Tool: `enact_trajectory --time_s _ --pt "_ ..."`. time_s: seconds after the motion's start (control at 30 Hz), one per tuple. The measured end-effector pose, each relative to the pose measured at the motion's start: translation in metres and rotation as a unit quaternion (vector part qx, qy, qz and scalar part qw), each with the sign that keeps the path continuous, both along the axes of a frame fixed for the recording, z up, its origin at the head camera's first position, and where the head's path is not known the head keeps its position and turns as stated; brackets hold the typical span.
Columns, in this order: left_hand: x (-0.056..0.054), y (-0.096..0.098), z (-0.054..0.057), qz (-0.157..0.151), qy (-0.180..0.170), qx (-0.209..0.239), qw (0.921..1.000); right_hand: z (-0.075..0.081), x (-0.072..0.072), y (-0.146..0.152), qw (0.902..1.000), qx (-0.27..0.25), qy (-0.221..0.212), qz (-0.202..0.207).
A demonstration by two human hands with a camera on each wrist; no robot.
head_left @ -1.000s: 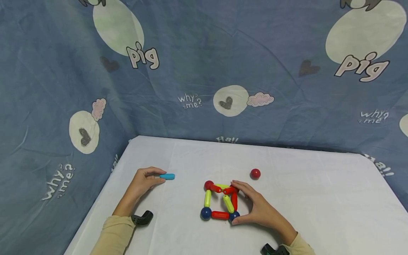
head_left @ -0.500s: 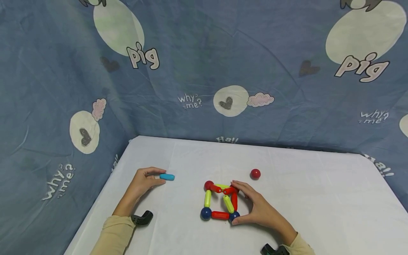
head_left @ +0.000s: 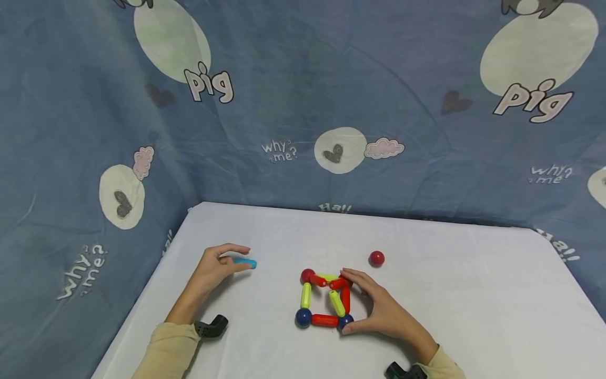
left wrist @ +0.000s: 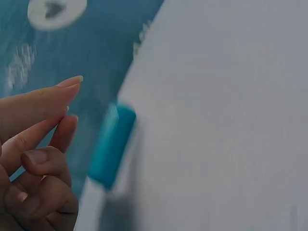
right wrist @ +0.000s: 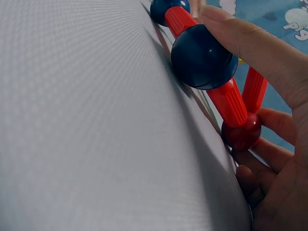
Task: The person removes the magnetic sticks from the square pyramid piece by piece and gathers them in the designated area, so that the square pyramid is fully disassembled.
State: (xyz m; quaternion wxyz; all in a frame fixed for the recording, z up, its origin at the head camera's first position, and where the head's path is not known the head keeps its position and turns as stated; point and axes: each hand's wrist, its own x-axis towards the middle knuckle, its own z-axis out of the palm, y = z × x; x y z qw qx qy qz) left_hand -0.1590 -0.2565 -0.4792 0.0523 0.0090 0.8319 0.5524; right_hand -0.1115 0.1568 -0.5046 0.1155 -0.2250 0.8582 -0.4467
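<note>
A turquoise rod (head_left: 245, 262) is at my left hand (head_left: 218, 266) in the head view, the thumb overlapping it and the index finger raised off it. In the left wrist view the blurred rod (left wrist: 112, 145) shows beside the fingertips, apart from them. My right hand (head_left: 383, 305) holds the right side of a frame of toy rods and balls (head_left: 324, 320), thumb at a dark blue ball and fingers at the far red ball. The right wrist view shows the thumb on that blue ball (right wrist: 202, 57) and fingers behind the red ball (right wrist: 241, 131).
A loose red ball (head_left: 376, 258) lies beyond the frame on the white-covered table (head_left: 454, 273). A blue printed curtain (head_left: 265, 95) hangs behind the table and along its left side. Each wrist wears a black camera mount (head_left: 211, 326).
My left index finger has lifted off the turquoise rod, which earlier was pinched between thumb and fingers; the rod has tilted a little. My right hand keeps its hold on the frame.
</note>
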Motion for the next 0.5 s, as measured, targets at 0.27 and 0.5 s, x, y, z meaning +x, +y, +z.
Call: enact_trajectory --time_s 0.27,0.5 --pt "0.004 0.057 0.007 -0.127 0.029 -0.014 0.9914 -0.001 -0.001 0.0 1.0 -0.001 0.001 0.005" --pt "0.003 0.103 0.009 -0.204 0.038 -0.016 0.9781 -0.001 -0.001 0.002 0.9997 -0.005 -0.006 0.024"
